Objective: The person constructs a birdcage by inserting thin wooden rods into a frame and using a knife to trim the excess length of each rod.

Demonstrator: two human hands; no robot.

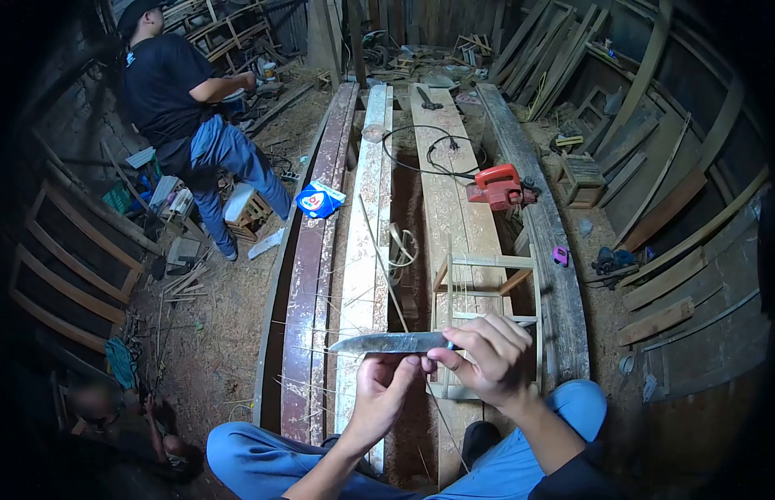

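Note:
My right hand [491, 354] is closed around the handle of a knife [387, 342], its broad blade lying level and pointing left. Just below the blade, my left hand [379, 402] pinches a long thin strip [382, 265], which looks like wood or bamboo. The strip runs up over the planks and down between my legs. Both hands nearly touch at the thumbs. Behind my right hand stands a small light wooden frame [491, 261] with slim rails, partly hidden by the hand. Thin slivers lie across the planks to the left of the blade.
Long planks [366, 250] stretch ahead with gaps between them. On them are a red power planer [497, 190], a black cable [387, 150], a blue packet [319, 200] and a pink tape measure [560, 255]. A person [175, 108] stands left; another person [166, 442] is lower left.

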